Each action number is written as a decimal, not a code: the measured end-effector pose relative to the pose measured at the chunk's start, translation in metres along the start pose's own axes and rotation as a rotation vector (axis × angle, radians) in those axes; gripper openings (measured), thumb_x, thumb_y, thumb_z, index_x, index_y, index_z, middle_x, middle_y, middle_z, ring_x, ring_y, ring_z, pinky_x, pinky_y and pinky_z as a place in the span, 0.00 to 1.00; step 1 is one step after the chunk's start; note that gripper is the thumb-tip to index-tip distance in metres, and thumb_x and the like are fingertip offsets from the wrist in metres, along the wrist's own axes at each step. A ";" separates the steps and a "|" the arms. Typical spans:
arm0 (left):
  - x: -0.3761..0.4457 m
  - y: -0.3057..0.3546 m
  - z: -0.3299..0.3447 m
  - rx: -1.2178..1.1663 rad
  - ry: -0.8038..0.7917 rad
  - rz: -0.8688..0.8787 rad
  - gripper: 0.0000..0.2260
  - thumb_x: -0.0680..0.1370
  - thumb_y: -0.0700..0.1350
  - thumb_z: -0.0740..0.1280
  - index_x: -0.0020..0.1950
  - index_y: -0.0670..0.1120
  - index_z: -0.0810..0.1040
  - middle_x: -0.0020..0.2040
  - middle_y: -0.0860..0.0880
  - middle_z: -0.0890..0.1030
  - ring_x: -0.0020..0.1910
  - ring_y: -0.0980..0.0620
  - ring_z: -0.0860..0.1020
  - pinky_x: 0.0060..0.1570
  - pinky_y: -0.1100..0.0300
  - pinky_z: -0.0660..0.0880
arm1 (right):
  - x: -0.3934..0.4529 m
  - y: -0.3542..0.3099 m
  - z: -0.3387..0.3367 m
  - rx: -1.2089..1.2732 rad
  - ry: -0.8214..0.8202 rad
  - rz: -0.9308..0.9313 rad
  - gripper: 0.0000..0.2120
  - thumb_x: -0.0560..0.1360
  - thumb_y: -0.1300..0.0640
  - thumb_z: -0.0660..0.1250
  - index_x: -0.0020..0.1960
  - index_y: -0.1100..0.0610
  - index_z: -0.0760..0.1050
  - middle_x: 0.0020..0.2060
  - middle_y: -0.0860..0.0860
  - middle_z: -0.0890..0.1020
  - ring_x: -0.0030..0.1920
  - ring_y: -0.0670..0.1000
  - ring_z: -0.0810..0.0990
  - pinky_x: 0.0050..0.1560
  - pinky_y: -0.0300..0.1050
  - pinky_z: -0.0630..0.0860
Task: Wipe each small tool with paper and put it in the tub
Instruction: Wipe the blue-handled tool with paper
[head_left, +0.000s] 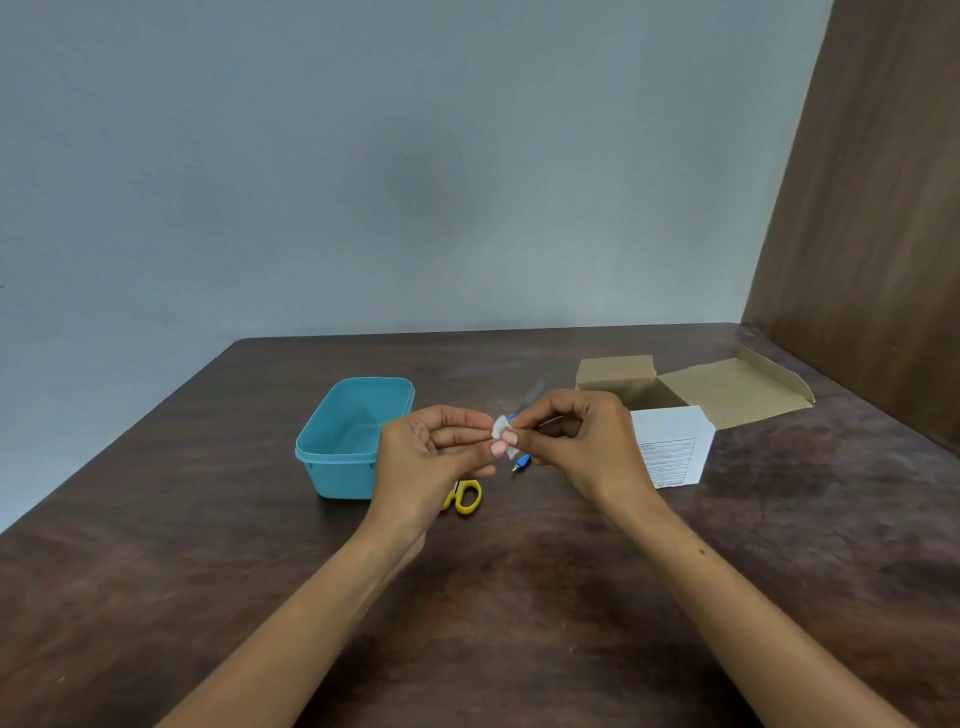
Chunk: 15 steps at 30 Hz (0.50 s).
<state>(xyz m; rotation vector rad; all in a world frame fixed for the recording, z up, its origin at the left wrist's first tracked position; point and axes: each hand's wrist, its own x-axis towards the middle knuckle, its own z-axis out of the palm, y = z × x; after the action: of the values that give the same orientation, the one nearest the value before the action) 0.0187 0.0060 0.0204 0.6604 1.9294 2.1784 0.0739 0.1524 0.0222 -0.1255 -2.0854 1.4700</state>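
Above the table (218, 519), we pinch a paper scrap (500, 427) between our left hand (434, 457) and right hand (582, 441), beside the teal tub (337, 457).

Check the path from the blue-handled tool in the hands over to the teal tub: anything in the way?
Nothing visible. The blue-handled tool is held above the table between both hands; the teal tub sits open just beyond the left hand, with no lid on it.

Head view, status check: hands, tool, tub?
Left hand and right hand both pinching paper scrap. Blue-handled tool behind it; who holds it unclear. Tub looks empty. Yellow scissors wait on table.
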 end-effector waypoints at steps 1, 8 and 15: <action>0.000 0.000 0.000 0.004 -0.004 -0.006 0.09 0.66 0.33 0.75 0.45 0.40 0.82 0.40 0.45 0.86 0.39 0.51 0.85 0.32 0.65 0.78 | 0.001 0.000 -0.001 -0.015 0.011 -0.007 0.05 0.64 0.62 0.78 0.37 0.58 0.82 0.34 0.51 0.85 0.34 0.45 0.83 0.33 0.40 0.80; 0.001 -0.001 0.000 0.017 -0.001 -0.016 0.08 0.66 0.33 0.76 0.42 0.41 0.82 0.38 0.45 0.86 0.38 0.52 0.84 0.32 0.65 0.78 | 0.002 0.003 -0.003 0.004 0.127 0.009 0.06 0.65 0.62 0.77 0.35 0.54 0.81 0.33 0.49 0.84 0.36 0.46 0.83 0.39 0.44 0.81; 0.002 -0.001 -0.002 0.013 -0.004 -0.018 0.10 0.66 0.32 0.75 0.45 0.39 0.82 0.40 0.44 0.86 0.39 0.51 0.85 0.32 0.65 0.79 | -0.002 -0.001 0.000 -0.014 0.002 -0.013 0.04 0.65 0.63 0.77 0.37 0.59 0.82 0.35 0.51 0.85 0.33 0.44 0.82 0.32 0.37 0.79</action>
<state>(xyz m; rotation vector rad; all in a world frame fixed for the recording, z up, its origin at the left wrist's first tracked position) 0.0157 0.0057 0.0196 0.6472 1.9417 2.1539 0.0752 0.1514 0.0221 -0.1176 -2.0914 1.4476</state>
